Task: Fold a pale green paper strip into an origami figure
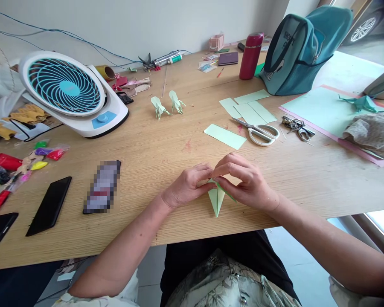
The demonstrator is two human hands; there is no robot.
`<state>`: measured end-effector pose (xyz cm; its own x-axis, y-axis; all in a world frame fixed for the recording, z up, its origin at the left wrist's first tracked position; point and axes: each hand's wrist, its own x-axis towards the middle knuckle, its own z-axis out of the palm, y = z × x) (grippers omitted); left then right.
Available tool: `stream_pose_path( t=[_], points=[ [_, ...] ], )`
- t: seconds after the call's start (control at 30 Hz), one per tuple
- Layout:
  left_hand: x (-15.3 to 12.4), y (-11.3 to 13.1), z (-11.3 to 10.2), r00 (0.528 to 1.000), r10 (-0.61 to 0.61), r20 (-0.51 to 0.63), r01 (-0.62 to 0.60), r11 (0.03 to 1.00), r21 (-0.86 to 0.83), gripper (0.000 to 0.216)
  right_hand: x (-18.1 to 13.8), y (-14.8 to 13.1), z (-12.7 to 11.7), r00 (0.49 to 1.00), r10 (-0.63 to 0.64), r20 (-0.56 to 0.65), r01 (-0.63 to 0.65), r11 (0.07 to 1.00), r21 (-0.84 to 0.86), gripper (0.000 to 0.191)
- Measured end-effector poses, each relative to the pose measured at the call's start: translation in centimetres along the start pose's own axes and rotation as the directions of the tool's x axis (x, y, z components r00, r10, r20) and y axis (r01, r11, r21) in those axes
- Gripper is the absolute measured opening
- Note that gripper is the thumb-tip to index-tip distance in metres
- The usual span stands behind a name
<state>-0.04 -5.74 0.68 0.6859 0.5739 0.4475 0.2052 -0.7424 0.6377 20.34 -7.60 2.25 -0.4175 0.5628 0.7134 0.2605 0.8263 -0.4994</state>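
Near the table's front edge, a folded piece of light green paper point(216, 201) is held between my two hands, its pointed end toward me. My left hand point(192, 181) pinches its upper left part with thumb and fingers. My right hand point(248, 181) grips the upper right part, the fingertips of both hands meeting at the top. The fingers hide the paper's upper portion. Just beyond my hands lies a flat green paper strip point(225, 136). White-handled scissors point(263, 134) rest beside it, with several more green paper pieces point(249, 108) behind.
Two folded paper figures point(160, 107) stand farther back. A white and blue fan point(109, 115) and phones point(49, 207) are at the left. A red flask point(251, 57), a teal backpack point(294, 64) and keys point(299, 127) are on the right.
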Motion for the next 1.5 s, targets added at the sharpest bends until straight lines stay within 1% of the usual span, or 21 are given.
stream_pose_path(
  t=[0.07,0.17,0.33,0.47,0.53,0.63,0.77,0.9,1.07,1.27,1.4,1.5],
  points=[
    [-0.5,0.0,0.3,0.999,0.041,-0.006,-0.041,0.998,0.053,0.016,-0.1,0.0,0.1,0.998,-0.026,0.063,0.027,1.000,-0.010,0.015],
    [-1.1,0.0,0.7,0.998,0.056,-0.008,-0.055,0.992,0.115,0.020,-0.3,0.0,0.2,0.989,-0.070,0.131,0.070,0.998,0.002,0.015],
    [-1.5,-0.5,1.3,1.000,0.020,0.008,-0.021,0.982,0.190,0.021,-0.5,0.1,0.3,0.982,-0.070,0.175,0.069,0.998,0.014,0.014],
    [-1.7,-1.1,1.7,0.998,0.036,0.059,-0.048,0.975,0.217,0.018,-0.8,-0.1,0.1,0.971,-0.061,0.230,0.061,0.998,0.007,0.008],
    [-1.7,-1.2,1.8,0.997,0.055,0.062,-0.067,0.975,0.212,0.018,-1.0,-0.4,0.0,0.963,-0.052,0.265,0.055,0.998,-0.005,0.008],
    [-1.4,-0.9,1.9,0.996,0.078,0.037,-0.083,0.978,0.190,0.018,-1.4,-0.7,-0.1,0.955,-0.038,0.293,0.059,0.996,-0.064,0.006],
    [-1.1,-0.5,1.6,0.998,0.041,0.057,-0.050,0.986,0.158,0.020,-2.0,-0.8,-0.3,0.958,-0.032,0.284,0.078,0.986,-0.151,0.013],
    [-1.3,-0.3,0.7,0.996,0.006,0.088,-0.016,0.993,0.113,0.027,-2.6,-1.0,-0.7,0.961,-0.022,0.277,0.068,0.985,-0.157,0.016],
    [-1.5,-0.4,-0.3,0.992,0.012,0.125,-0.017,0.999,0.038,0.022,-3.2,-0.9,-1.1,0.949,-0.028,0.315,0.083,0.983,-0.161,0.018],
    [-1.5,-0.3,-0.4,0.991,0.002,0.135,-0.001,1.000,-0.010,0.019,-3.5,-0.6,-1.0,0.924,-0.068,0.376,0.138,0.977,-0.163,0.019],
    [-1.5,-0.3,-0.4,0.992,-0.019,0.125,0.022,1.000,-0.020,0.014,-3.5,-0.7,-0.9,0.921,-0.083,0.380,0.158,0.973,-0.171,0.018],
    [-1.4,-0.2,-0.4,0.991,-0.048,0.126,0.055,0.997,-0.047,0.013,-3.6,-0.8,-0.9,0.930,-0.084,0.358,0.149,0.976,-0.161,0.018]
  ],
)
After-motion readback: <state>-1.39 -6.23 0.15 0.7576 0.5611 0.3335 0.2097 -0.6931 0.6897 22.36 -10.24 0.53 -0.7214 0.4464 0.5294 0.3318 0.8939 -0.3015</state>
